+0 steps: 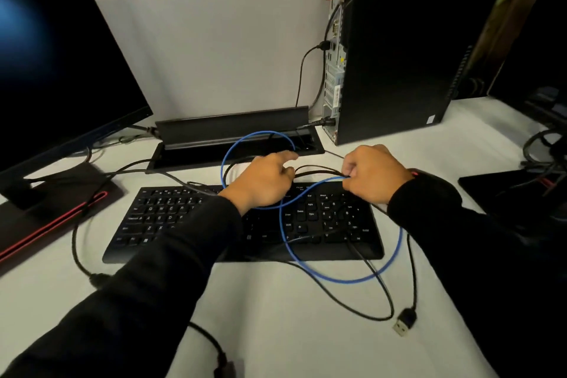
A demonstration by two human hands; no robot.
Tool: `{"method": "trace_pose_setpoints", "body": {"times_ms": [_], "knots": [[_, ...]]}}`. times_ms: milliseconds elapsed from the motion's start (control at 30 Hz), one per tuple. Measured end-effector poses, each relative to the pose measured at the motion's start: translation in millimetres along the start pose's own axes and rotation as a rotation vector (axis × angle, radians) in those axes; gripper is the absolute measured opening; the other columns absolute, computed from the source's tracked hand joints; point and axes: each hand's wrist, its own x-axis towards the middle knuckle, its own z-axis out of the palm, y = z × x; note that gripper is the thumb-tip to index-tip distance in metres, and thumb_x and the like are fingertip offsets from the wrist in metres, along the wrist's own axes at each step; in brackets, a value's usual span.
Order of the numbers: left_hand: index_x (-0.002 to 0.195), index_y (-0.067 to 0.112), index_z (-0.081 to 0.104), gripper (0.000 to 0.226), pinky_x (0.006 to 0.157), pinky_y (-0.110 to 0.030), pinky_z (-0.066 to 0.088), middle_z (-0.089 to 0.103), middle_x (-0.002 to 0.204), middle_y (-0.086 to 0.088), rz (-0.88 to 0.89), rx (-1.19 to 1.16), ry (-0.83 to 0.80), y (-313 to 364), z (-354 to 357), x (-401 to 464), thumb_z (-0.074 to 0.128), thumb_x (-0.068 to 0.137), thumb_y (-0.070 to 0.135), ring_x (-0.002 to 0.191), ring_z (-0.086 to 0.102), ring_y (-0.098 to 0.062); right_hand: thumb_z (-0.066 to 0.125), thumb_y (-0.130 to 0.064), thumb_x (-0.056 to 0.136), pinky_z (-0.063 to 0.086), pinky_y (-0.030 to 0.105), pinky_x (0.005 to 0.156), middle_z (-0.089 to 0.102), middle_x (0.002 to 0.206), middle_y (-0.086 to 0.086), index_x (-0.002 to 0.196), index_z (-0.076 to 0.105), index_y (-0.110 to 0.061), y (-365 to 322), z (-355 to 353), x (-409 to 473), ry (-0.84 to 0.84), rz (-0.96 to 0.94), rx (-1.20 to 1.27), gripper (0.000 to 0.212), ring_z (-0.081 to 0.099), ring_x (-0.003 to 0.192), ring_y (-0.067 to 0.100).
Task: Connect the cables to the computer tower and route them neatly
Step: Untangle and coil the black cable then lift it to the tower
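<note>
Both hands — left hand point(264, 181), right hand point(372, 176) — grip cable bundle point(319, 171), stretched left-right over keyboard point(190, 224).

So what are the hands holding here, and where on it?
Both hands hold a bundle of cables, blue and black, mid-length: right hand pinches it, left hand grips it. No plug is held.

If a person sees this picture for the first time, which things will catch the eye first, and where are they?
The bright blue cable stands out first, looping in a figure-eight over the black keyboard at the centre. Just above it the left hand and the right hand hold a bundle of black cables between them. At the upper right stands the computer tower, and a loose USB plug lies at the lower right.
</note>
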Motion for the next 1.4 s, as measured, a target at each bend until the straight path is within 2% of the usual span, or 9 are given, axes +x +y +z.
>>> {"method": "trace_pose_setpoints", "body": {"times_ms": [200, 300, 433, 567, 700, 833, 967, 1100, 1400], "knots": [[0.157, 0.032, 0.031, 0.085, 0.116, -0.049, 0.035, 0.051, 0.141, -0.007, -0.091, -0.100, 0.238, -4.1, -8.1, -13.4, 0.060, 0.081, 0.055, 0.136, 0.045, -0.027, 0.057, -0.014, 0.104, 0.051, 0.030, 0.054, 0.067, 0.079, 0.010, 0.103, 0.067, -0.021, -26.6, -31.9, -30.3, 0.007, -0.161, 0.771, 0.012, 0.057, 0.059, 0.022], [0.159, 0.033, 0.028, 0.079, 0.110, -0.029, 0.032, 0.041, 0.150, -0.005, -0.002, -0.181, 0.251, 2.1, -21.3, -26.9, 0.070, 0.092, 0.037, 0.138, 0.042, -0.021, 0.054, -0.018, 0.106, 0.039, 0.028, 0.054, 0.054, 0.068, 0.000, 0.103, 0.068, -0.025, -44.8, -39.8, -34.0, 0.084, -0.286, 0.777, 0.015, 0.043, 0.058, 0.016], [0.146, 0.032, 0.052, 0.055, 0.113, -0.040, 0.040, 0.048, 0.146, 0.001, 0.136, -0.028, 0.235, -0.2, -21.2, -47.8, 0.065, 0.094, 0.044, 0.133, 0.050, -0.023, 0.066, -0.027, 0.099, 0.049, 0.030, 0.061, 0.069, 0.084, 0.001, 0.110, 0.062, -0.035, -52.0, -38.4, -29.2, 0.033, -0.164, 0.847, 0.014, 0.057, 0.072, 0.017], [0.132, 0.034, 0.062, 0.043, 0.105, -0.040, 0.047, 0.048, 0.135, 0.010, 0.266, -0.006, 0.198, -16.7, -5.2, -80.1, 0.056, 0.095, 0.055, 0.130, 0.049, -0.017, 0.072, -0.049, 0.091, 0.054, 0.035, 0.087, 0.066, 0.116, 0.000, 0.131, 0.052, -0.041, -31.1, -34.4, -30.1, -0.056, 0.017, 0.525, 0.046, 0.066, 0.100, 0.015], [0.113, 0.031, 0.072, 0.039, 0.108, -0.052, 0.040, 0.054, 0.128, 0.006, 0.323, 0.115, 0.101, -34.5, -1.4, -99.8, 0.052, 0.090, 0.055, 0.126, 0.046, -0.019, 0.073, -0.049, 0.090, 0.041, 0.031, 0.092, 0.054, 0.128, 0.005, 0.134, 0.053, -0.033, -18.7, -30.6, -35.9, 0.133, -0.018, 0.176, 0.051, 0.057, 0.114, 0.022], [0.118, 0.031, 0.068, 0.046, 0.108, -0.054, 0.036, 0.046, 0.136, 0.002, 0.338, 0.223, 0.055, -33.5, -5.3, -113.9, 0.056, 0.079, 0.051, 0.129, 0.036, -0.023, 0.075, -0.039, 0.090, 0.051, 0.028, 0.079, 0.065, 0.097, -0.006, 0.098, 0.067, -0.024, -32.3, -33.2, -51.9, 0.175, -0.295, 0.156, 0.019, 0.061, 0.085, 0.010], [0.112, 0.027, 0.062, 0.038, 0.090, -0.043, 0.050, 0.058, 0.109, 0.004, 0.408, 0.321, -0.019, -28.7, -7.0, -125.6, 0.055, 0.079, 0.044, 0.103, 0.051, -0.021, 0.077, -0.044, 0.086, 0.050, 0.024, 0.064, 0.068, 0.069, -0.007, 0.075, 0.072, -0.024, -52.0, -48.7, -73.5, -0.166, -0.390, 0.033, 0.024, 0.063, 0.067, 0.004], [0.099, 0.028, 0.065, 0.014, 0.078, -0.037, 0.042, 0.061, 0.100, 0.005, 0.432, 0.569, -0.003, -24.3, 2.4, -128.4, 0.060, 0.090, 0.036, 0.100, 0.053, -0.023, 0.078, -0.057, 0.079, 0.050, 0.023, 0.064, 0.068, 0.071, -0.021, 0.078, 0.075, -0.027, -61.2, -32.2, -91.6, -0.491, -0.357, -0.185, 0.030, 0.063, 0.068, -0.003], [0.090, 0.020, 0.073, 0.018, 0.075, -0.036, 0.049, 0.070, 0.079, 0.003, 0.437, 0.337, 0.176, -26.7, -31.8, -120.0, 0.062, 0.100, 0.030, 0.078, 0.062, -0.025, 0.083, -0.072, 0.061, 0.047, 0.027, 0.056, 0.060, 0.055, -0.013, 0.075, 0.064, -0.020, -43.8, -50.9, -84.7, -0.476, -0.161, -0.168, 0.057, 0.055, 0.055, 0.008]]}}
